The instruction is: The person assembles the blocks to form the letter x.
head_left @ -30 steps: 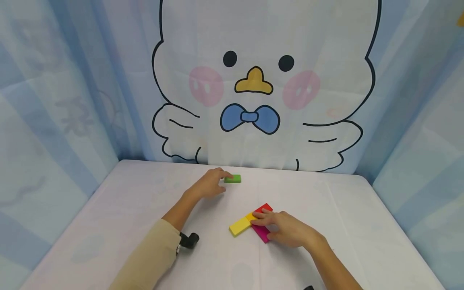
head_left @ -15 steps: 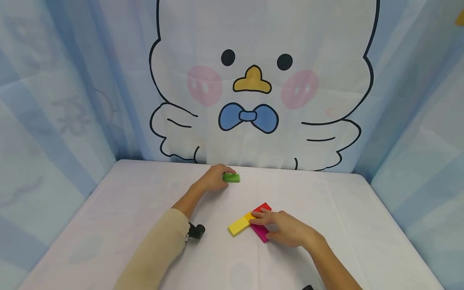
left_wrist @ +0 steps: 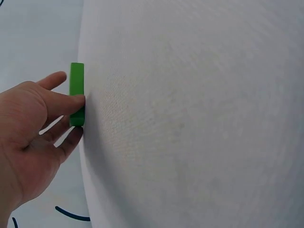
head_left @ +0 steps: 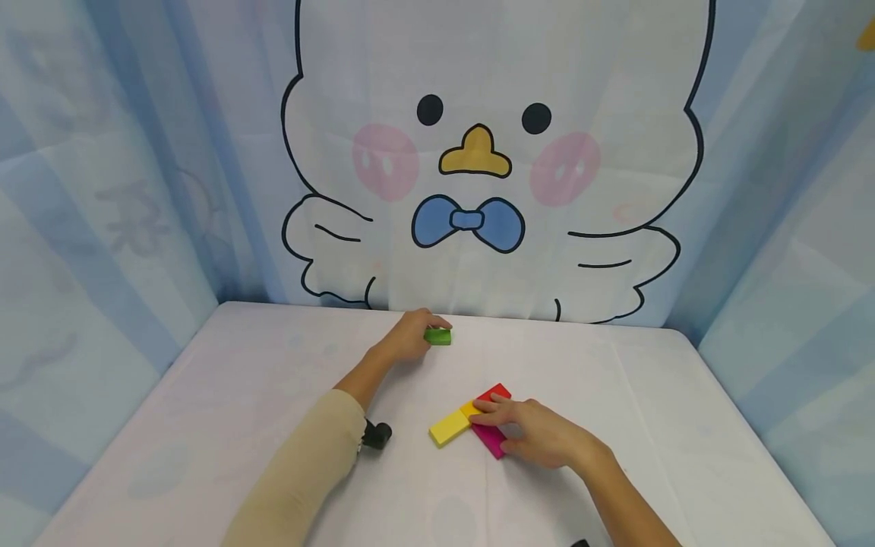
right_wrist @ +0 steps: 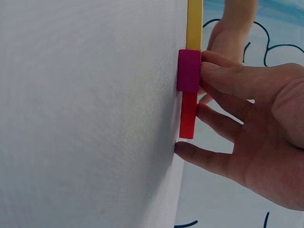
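Near the far edge of the table, my left hand (head_left: 409, 336) pinches a small green domino block (head_left: 439, 336), thumb on its near side and fingers behind. In the left wrist view the thumb crosses the face of the green block (left_wrist: 77, 76). My right hand (head_left: 547, 433) rests with extended fingers on a flat group of blocks closer to me. That group has a yellow block (head_left: 450, 428), an orange one (head_left: 470, 409) partly under the fingers, a red one (head_left: 502, 390) and a magenta one (head_left: 489, 438). The right thumb touches the magenta block (right_wrist: 189, 71).
A white cloth covers the table (head_left: 615, 410). Behind it hangs a backdrop (head_left: 478, 281) printed with a cartoon bird, and pale blue curtains (head_left: 102, 190) stand at both sides. A black wrist camera (head_left: 377, 435) sits at the left sleeve.
My left hand has come forward and right, and its fingers have gone round the green block, which now sits turned a little. The right hand and its blocks have stayed in place.
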Tool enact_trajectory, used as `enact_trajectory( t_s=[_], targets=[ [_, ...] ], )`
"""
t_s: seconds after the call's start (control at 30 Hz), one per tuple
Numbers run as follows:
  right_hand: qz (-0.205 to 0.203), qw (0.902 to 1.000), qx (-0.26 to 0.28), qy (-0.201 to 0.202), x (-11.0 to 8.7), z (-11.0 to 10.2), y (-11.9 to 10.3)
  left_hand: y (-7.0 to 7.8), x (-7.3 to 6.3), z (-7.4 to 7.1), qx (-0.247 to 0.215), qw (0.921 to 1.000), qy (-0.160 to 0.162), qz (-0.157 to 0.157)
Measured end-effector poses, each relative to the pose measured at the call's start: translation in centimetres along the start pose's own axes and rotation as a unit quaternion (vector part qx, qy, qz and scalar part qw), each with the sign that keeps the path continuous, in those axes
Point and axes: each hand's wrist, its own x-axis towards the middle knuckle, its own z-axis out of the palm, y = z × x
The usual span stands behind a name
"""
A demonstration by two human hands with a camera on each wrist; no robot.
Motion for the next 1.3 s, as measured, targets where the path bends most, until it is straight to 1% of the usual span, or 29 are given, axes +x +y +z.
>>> enact_trajectory(
  t_s=[0.3, 0.5, 0.63, 0.7, 0.83, 0.97, 1.07, 1.17, 1.3],
  targets=[
    [0.003, 1.0000, -0.004, -0.001, 0.0, 0.1, -0.1, 0.1, 0.1, 0.0, 0.009, 0.9999, -0.006, 0.007],
    [-0.003, 1.0000, -0.006, -0.001, 0.1, 0.2, 0.0, 0.4, -0.2, -0.3, 0.014, 0.9997, -0.017, 0.003],
    [-0.002, 1.0000, -0.004, 0.000, 0.2, 0.2, 0.0, 0.8, -0.4, -0.6, 0.023, 0.9995, -0.023, 0.007],
    [0.000, 1.0000, -0.003, 0.000, 0.2, 0.1, 0.0, 1.0, -0.6, -0.8, 0.025, 0.9992, -0.025, 0.015],
    [0.000, 1.0000, 0.001, 0.001, 0.1, 0.1, 0.0, 1.5, -0.8, -1.0, 0.027, 0.9982, -0.034, 0.041],
    [0.002, 1.0000, 0.002, 0.001, 0.1, 0.1, 0.0, 1.9, -1.1, -1.1, 0.037, 0.9958, -0.045, 0.071],
    [0.002, 1.0000, 0.001, 0.000, 0.1, 0.1, 0.0, 2.3, -1.4, -1.2, 0.039, 0.9942, -0.052, 0.086],
    [-0.002, 1.0000, -0.002, 0.000, 0.2, 0.1, 0.1, 2.7, -1.9, -1.4, 0.030, 0.9937, -0.058, 0.092],
    [-0.006, 1.0000, -0.002, 0.000, 0.2, 0.0, 0.1, 3.0, -2.5, -1.5, 0.017, 0.9938, -0.066, 0.087]
  ],
)
